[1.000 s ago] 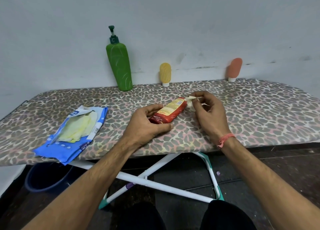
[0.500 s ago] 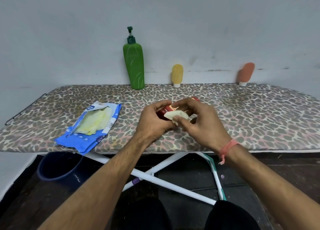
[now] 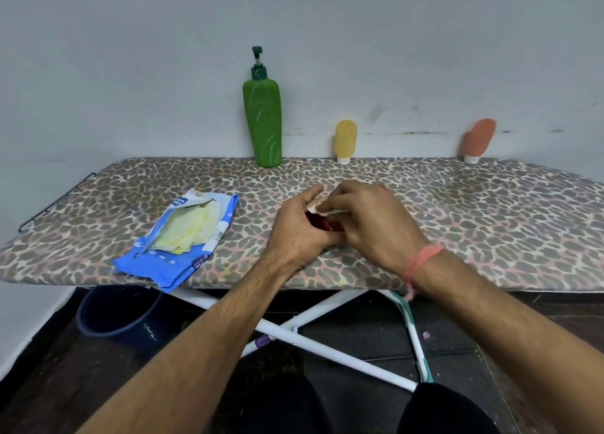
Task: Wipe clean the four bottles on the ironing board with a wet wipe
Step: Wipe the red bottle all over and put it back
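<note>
A small red bottle (image 3: 323,223) lies between both hands above the middle of the leopard-print ironing board (image 3: 474,217), mostly hidden. My left hand (image 3: 299,229) grips its near end. My right hand (image 3: 369,224) holds a pale wet wipe (image 3: 322,206) pressed onto the bottle. A tall green pump bottle (image 3: 263,124) stands at the board's far edge against the wall. A small yellow tube (image 3: 345,142) and an orange tube (image 3: 478,140) stand on their caps further right along the wall.
An open blue wet-wipe pack (image 3: 183,237) lies on the board's left part, reaching its near edge. Under the board are white crossed legs (image 3: 327,342) and a dark blue bucket (image 3: 114,316) on the dark floor. My knees show at the bottom.
My right hand has slid the wipe from the bottle's cap end down along its body toward my left hand. The bottle is now almost covered by both hands.
</note>
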